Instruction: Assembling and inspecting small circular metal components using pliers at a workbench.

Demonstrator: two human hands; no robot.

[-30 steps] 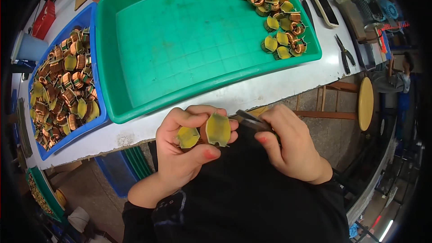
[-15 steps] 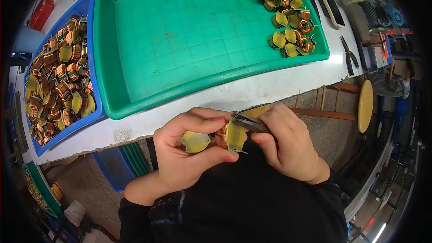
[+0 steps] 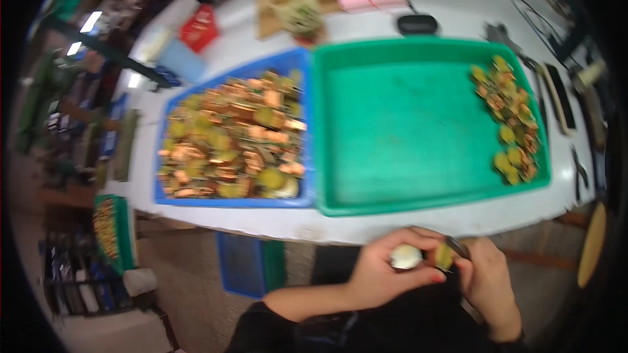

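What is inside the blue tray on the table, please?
The blue tray holds a heap of copper-wound, yellow-faced coils, blurred here. The upper coils hide most lower ones and the tray's floor.

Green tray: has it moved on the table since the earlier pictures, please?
No. The view swung, but against the near edge of the white table the green tray keeps its place, still beside the blue bin.

Left grip (image 3: 379, 270) beside right grip (image 3: 487, 280) (curled)

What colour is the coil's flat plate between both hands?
The flat plate looks yellow, clearest in the head view.
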